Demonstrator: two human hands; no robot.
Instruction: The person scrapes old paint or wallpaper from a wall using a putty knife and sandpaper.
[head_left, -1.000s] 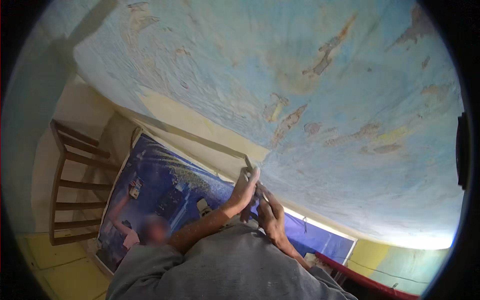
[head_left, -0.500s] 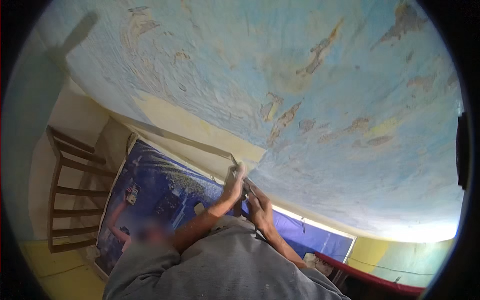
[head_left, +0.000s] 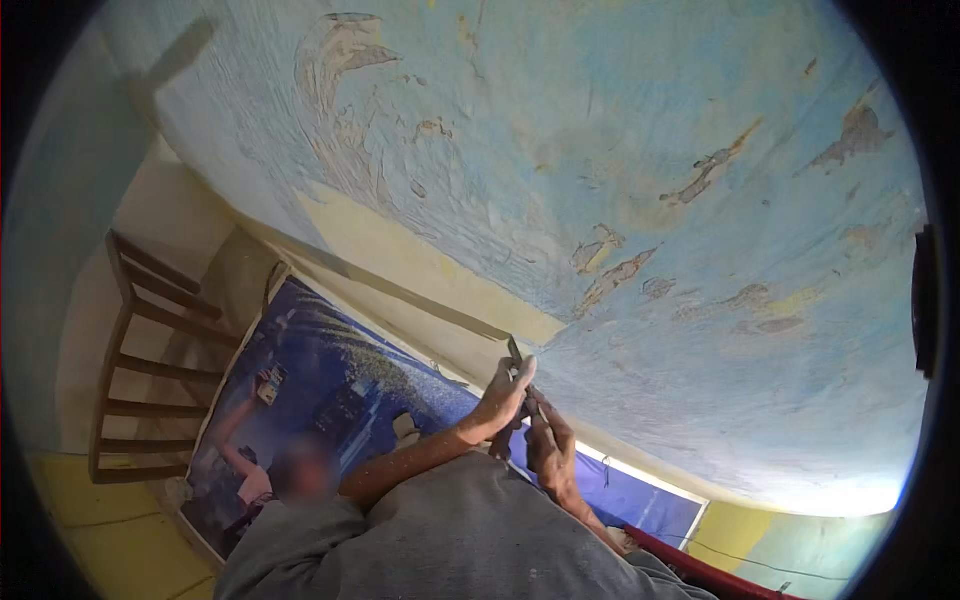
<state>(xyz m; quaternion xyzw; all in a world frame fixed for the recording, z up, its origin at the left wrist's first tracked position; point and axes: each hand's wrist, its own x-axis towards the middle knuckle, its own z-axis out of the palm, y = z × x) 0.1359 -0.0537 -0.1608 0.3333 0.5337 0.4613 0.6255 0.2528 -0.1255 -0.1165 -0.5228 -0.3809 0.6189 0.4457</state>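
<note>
Both my hands are together in front of my chest, below a patchy light-blue painted surface (head_left: 470, 180). My left hand (head_left: 500, 398) is closed around a flat, dark-edged tool (head_left: 514, 350) that looks like a scraper blade. Its upper end sticks out past the thumb, and the rest is hidden by the fingers. Close beside it on the right, my right hand (head_left: 553, 447) is closed on a thin dark tool (head_left: 538, 398), which slants up toward the left hand. The two tools meet or nearly meet between the hands; contact cannot be made out.
The blue surface has grey chipped patches (head_left: 710, 172). A beige ledge (head_left: 420, 295) runs toward my hands. A blue printed banner (head_left: 330, 345) hangs at left, bearing a blurred figure. Left of it stands a brown wooden slatted frame (head_left: 160, 365). A red edge (head_left: 690, 565) lies at lower right.
The whole view has shifted, so the surface and my hands appear lower and farther right. Both hands keep their grips and stay together.
</note>
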